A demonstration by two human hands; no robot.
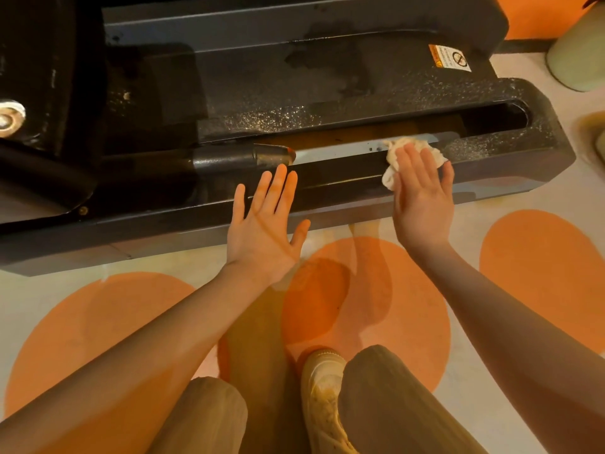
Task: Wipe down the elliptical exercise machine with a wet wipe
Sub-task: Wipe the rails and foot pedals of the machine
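Item 1. My right hand (422, 194): fingers straight and close together, palm down, pressing the crumpled white wet wipe (397, 158) flat against the machine. The grip here is a press, not a pinch; no finger curls round the wipe.

Item 2. The wipe: bunched, off-white, partly hidden under my right fingers, showing above the fingertips and at their left side. It lies on the pale silver metal rail (343, 152) that runs inside the long slot of the machine's base.

Item 3. My left hand (265, 231): grip apart, fingers straight and spread, holding nothing. Its fingertips reach the front edge of the base; I cannot tell whether they touch it.

Item 4. The dark grey speckled elliptical exercise machine base (376, 109): a low, long housing with a rounded right end. A dark metal arm end (242, 157) sits on the rail left of the wipe, just above my left fingertips. Wet-looking dark patches mark the upper surface. A small white and orange warning label (450, 59) is stuck near the upper right.

Item 5. The floor (540, 250): pale, with large orange rounded patches.

Item 6. My legs, in tan trousers, and one cream-coloured shoe (322, 388), at the lower edge of view.
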